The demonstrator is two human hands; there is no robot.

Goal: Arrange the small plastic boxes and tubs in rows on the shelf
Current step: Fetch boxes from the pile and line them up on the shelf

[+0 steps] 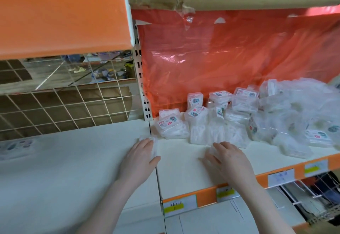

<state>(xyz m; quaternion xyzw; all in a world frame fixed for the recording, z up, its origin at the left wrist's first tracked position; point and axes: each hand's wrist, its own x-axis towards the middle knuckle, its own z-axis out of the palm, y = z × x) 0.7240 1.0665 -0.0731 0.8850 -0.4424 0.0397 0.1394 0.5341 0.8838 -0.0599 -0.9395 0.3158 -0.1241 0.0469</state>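
Both hands lay low on the white shelf [184,162]. The left hand [140,157] rested flat over a clear box [154,146] by the shelf joint; the right hand [229,157] curled over another clear box [211,149], its grip only partly visible. The heap of small plastic boxes [211,123] lay just beyond, nearer the right hand, trailing rightward into loose clear bags [301,108]. Red plastic sheeting [230,59] backed the shelf; a wire grid [64,108] stood at left.
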